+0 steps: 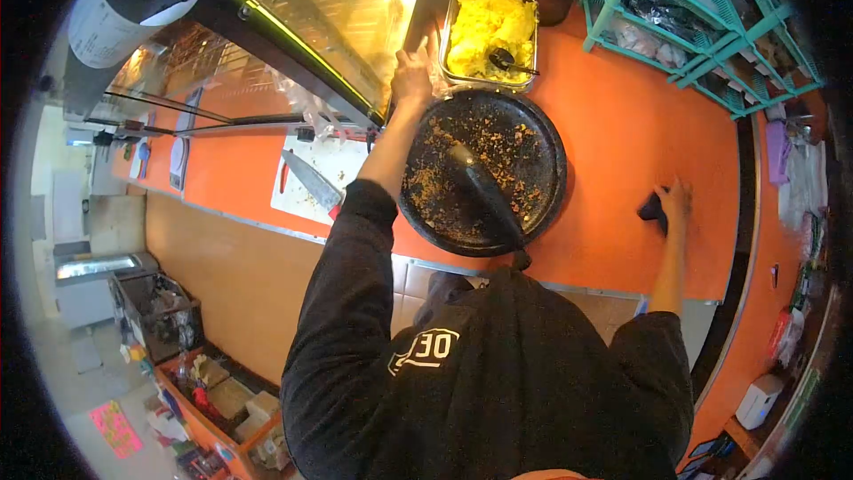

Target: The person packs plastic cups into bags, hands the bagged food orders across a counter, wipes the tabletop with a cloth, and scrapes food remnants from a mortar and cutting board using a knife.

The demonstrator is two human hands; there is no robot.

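Note:
My left hand (412, 78) is beside the glass case's edge, at the left of a clear container (490, 86) of yellow mashed food (489, 28). Its fingers look apart, with nothing visible in them. A dark spoon (503, 59) rests in the food. On the orange counter at right, my right hand (678, 204) grips a black cloth (654, 212) pressed to the surface. Between my arms sits a wide black stone mortar (558, 164), spread with brown ground crumbs (431, 187). A dark pestle (489, 191) leans across it, its handle toward my body.
Left of the mortar, a white cutting board (293, 200) carries a large knife (311, 180). The lit glass display case (311, 31) stands at upper left, a plastic bag (311, 107) below it. A teal rack (689, 13) with bagged items stands at upper right.

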